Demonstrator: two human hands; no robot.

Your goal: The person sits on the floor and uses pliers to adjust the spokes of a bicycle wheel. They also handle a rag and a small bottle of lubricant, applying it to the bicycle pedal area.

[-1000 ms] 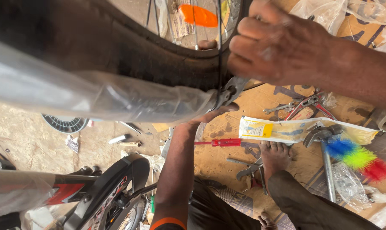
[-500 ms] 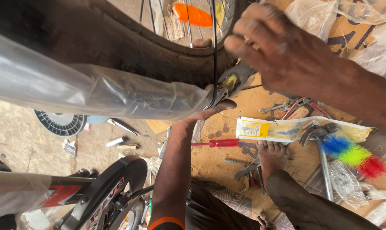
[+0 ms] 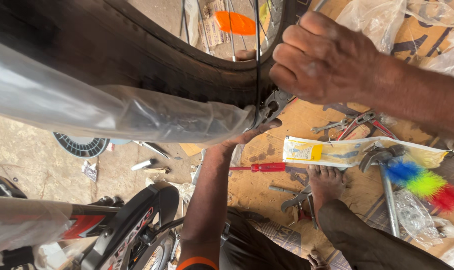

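Gripping the knobbly black tyre [image 3: 152, 75], the right hand [image 3: 322, 60] stays clenched; left hand [image 3: 247, 135] grasps the plastic-wrapped tube [image 3: 87, 107].

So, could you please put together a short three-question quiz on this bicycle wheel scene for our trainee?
1. True or false: the right hand grips the black tyre from above.
2. What lies on the cardboard just left of the bare foot?
A. a red-handled screwdriver
B. a tape measure
C. a paint brush
3. Fill in: the left hand reaches up to the wheel's rim beside the ______-wrapped frame tube.

Key
1. True.
2. A.
3. Plastic: a clear plastic sleeve covers the tube.
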